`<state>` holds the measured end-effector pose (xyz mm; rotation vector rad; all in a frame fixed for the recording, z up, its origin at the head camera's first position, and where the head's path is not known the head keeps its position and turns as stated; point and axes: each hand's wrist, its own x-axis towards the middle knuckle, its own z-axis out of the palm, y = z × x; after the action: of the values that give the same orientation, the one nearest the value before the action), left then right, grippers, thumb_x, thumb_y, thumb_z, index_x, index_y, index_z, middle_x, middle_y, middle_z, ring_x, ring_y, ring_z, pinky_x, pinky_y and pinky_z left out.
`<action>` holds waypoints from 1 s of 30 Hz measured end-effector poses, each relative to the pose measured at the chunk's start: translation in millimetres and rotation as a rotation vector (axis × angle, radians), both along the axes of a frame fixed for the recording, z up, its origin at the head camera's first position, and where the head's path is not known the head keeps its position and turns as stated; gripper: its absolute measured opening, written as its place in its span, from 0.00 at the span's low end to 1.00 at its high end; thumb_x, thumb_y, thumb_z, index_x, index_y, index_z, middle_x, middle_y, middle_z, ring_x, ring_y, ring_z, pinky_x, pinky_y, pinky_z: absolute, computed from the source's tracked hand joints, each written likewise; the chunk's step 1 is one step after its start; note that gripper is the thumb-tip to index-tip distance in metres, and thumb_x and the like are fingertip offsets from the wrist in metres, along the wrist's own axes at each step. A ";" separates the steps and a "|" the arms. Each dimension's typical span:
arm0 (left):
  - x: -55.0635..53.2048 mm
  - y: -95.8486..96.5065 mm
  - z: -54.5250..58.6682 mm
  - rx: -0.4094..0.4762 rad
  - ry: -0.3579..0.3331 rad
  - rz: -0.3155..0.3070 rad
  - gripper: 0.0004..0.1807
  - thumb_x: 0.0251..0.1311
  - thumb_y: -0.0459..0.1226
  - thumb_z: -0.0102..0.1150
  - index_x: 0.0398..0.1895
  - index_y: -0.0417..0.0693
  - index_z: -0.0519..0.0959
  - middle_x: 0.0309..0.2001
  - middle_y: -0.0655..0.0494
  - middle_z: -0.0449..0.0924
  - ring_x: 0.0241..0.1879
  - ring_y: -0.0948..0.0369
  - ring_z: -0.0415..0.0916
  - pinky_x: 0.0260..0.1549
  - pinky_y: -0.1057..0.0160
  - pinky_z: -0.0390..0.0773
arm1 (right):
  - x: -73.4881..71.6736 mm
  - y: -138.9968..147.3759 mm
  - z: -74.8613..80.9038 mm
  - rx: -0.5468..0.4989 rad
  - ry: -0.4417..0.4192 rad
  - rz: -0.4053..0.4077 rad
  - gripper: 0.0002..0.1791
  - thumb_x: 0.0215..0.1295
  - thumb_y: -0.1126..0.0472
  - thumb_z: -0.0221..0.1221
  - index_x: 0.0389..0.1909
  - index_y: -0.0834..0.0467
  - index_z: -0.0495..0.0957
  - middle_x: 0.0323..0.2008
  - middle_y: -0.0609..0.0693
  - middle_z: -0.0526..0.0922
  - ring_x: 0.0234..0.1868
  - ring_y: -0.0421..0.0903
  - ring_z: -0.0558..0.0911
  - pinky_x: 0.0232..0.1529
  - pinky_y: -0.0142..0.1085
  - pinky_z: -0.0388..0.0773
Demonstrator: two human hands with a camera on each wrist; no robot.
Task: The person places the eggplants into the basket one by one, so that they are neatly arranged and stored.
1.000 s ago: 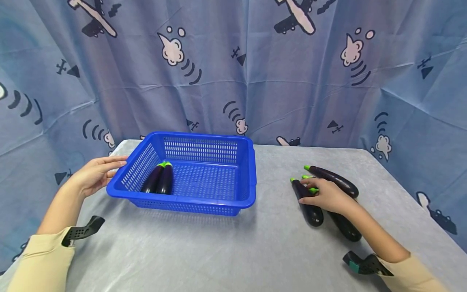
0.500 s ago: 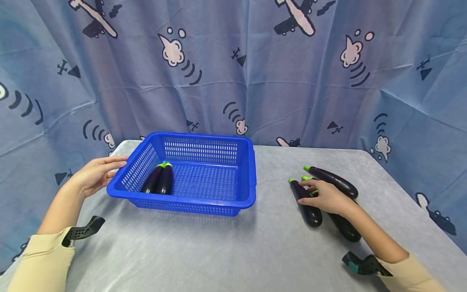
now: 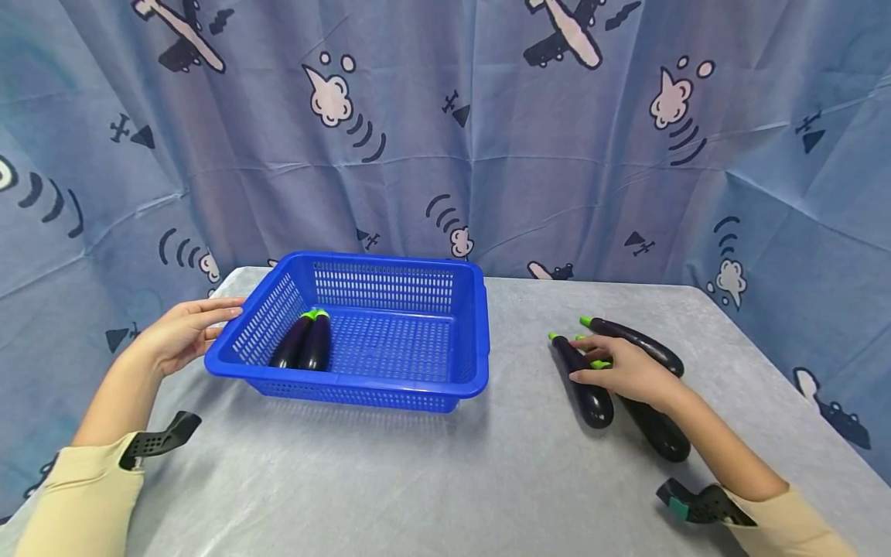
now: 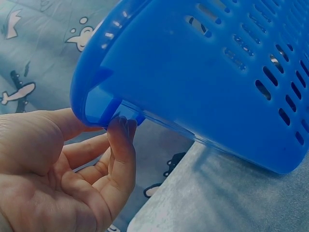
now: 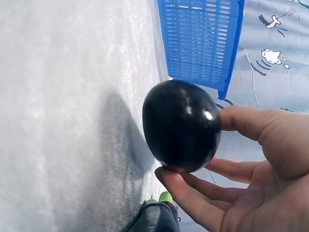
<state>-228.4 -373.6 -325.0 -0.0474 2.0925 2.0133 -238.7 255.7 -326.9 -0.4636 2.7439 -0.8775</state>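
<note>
My left hand (image 3: 179, 331) pinches the left rim of a blue plastic basket (image 3: 348, 379), fingertips curled at the lip in the left wrist view. Inside, against the left side, lie two dark purple eggplants (image 3: 316, 340) with green stems. On the right, my right hand (image 3: 626, 371) grips another eggplant (image 3: 592, 402) between thumb and fingers; its round end (image 5: 181, 128) faces the right wrist camera, a shadow beside it on the cloth. Close by lie a back eggplant (image 3: 636, 340) and a front eggplant (image 3: 657, 429). More green stems show by the fingers, their bodies partly hidden by the hand.
A light grey cloth covers the table (image 3: 418, 480). Behind and along both sides hangs a blue curtain (image 3: 404, 193) printed with planes and clouds. Black camera mounts (image 3: 160, 442) sit on both wrists.
The eggplant in my right hand has shifted slightly left and away from me, apart from the pile. My left hand and the basket have stayed in place.
</note>
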 end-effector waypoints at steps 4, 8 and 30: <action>-0.5 0.6 0.1 -0.008 -0.002 0.003 0.20 0.83 0.38 0.49 0.38 0.71 0.87 0.41 0.70 0.87 0.38 0.66 0.88 0.38 0.66 0.89 | 0.2 0.9 4.2 -0.013 -0.019 -0.020 0.36 0.72 0.55 0.68 0.73 0.70 0.68 0.63 0.76 0.76 0.58 0.65 0.82 0.39 0.43 0.87; -1.1 2.0 -0.1 -0.010 0.000 0.002 0.20 0.83 0.38 0.49 0.38 0.71 0.87 0.41 0.70 0.87 0.38 0.66 0.88 0.38 0.66 0.89 | 1.3 2.5 8.5 -0.021 -0.023 -0.038 0.37 0.72 0.54 0.67 0.74 0.68 0.68 0.63 0.75 0.77 0.56 0.62 0.83 0.40 0.42 0.87; 0.6 -1.2 1.3 0.053 0.008 -0.023 0.22 0.83 0.35 0.48 0.40 0.67 0.90 0.43 0.70 0.87 0.40 0.66 0.87 0.39 0.66 0.89 | 0.6 -11.9 29.0 -0.143 -0.040 -0.064 0.40 0.75 0.52 0.65 0.79 0.65 0.62 0.68 0.75 0.72 0.66 0.68 0.78 0.52 0.50 0.87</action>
<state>-227.8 -374.7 -323.8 -0.0061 2.0336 2.0577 -238.1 243.7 -297.9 -0.3803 2.6844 -1.0923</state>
